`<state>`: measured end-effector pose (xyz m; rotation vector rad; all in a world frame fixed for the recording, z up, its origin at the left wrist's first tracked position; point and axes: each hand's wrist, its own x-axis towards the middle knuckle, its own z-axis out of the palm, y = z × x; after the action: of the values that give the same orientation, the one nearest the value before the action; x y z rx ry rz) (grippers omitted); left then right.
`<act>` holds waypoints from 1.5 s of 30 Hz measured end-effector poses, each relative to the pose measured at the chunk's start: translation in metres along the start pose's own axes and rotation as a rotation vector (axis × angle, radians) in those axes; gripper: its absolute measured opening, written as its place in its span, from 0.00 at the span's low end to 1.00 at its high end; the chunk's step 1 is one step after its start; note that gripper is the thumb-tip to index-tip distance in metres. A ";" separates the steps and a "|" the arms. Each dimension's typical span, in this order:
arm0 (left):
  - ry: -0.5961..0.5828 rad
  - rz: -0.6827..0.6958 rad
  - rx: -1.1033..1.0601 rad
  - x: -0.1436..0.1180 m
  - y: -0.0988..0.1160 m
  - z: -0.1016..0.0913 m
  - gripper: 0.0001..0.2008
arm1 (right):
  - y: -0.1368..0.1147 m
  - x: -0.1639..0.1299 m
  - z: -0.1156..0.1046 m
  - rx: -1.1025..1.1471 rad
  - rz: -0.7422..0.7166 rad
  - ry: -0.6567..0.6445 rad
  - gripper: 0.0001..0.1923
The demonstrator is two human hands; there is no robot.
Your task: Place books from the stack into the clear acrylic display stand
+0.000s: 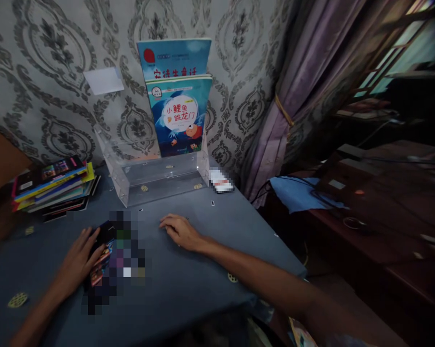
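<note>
A patterned wall [235, 29] is rising behind your tabletop [188, 299], and a purple curtain [297, 82] is hanging beyond the far right corner, gathered by a yellow tie. Near the wall, a clear rack [159, 185] is standing and holding two blue books upright, the front book [181, 115] partly covering the back book [174, 55]. To the rack's left, a pile of books [58, 185] is lying on the tabletop. Closer to you, a dark book [100, 270] is lying in front of the rack (its right part is showing only as coarse blocks). Your left hand [76, 262] is resting on the book's left side, fingers spreading over the cover, thumb apart. Your right hand [183, 233] is reaching over the tabletop, well apart from the book; its fingers are bending loosely, close together, closing on nothing.
</note>
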<state>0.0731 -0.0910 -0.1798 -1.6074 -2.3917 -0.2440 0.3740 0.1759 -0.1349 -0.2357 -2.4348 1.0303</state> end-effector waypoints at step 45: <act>0.020 0.217 -0.269 0.103 0.212 -0.009 0.26 | 0.040 0.000 -0.049 -0.444 0.080 -0.017 0.22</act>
<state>0.2328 0.0779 -0.1409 -1.9536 -2.2204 -0.5553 0.3976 0.2350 -0.1338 -0.4747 -2.6624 0.5090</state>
